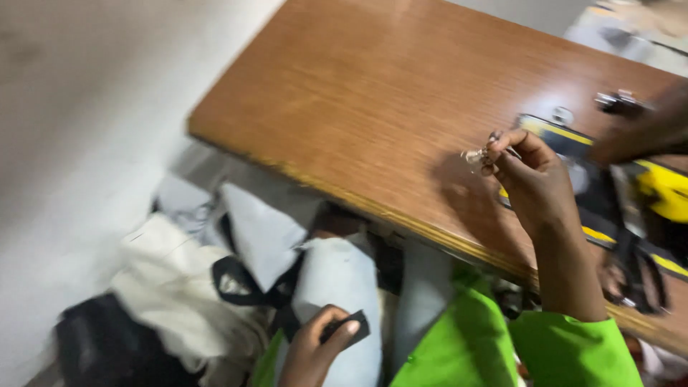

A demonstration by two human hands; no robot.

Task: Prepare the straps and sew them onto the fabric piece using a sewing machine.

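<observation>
My right hand (528, 174) is raised over the brown wooden table (373, 93), with its fingertips pinched on a small shiny metal piece (474, 157). My left hand (315, 347) is low, below the table's edge, and grips a small flat black piece (350, 326) against white cloth. Both arms wear bright green sleeves (573, 351). The picture is blurred by motion.
A black and yellow machine part (645, 193) lies on the table at the right, with another dark arm (645, 132) reaching over it. A heap of white fabric pieces with black straps (236, 276) lies on the pale floor (79, 129) to the left.
</observation>
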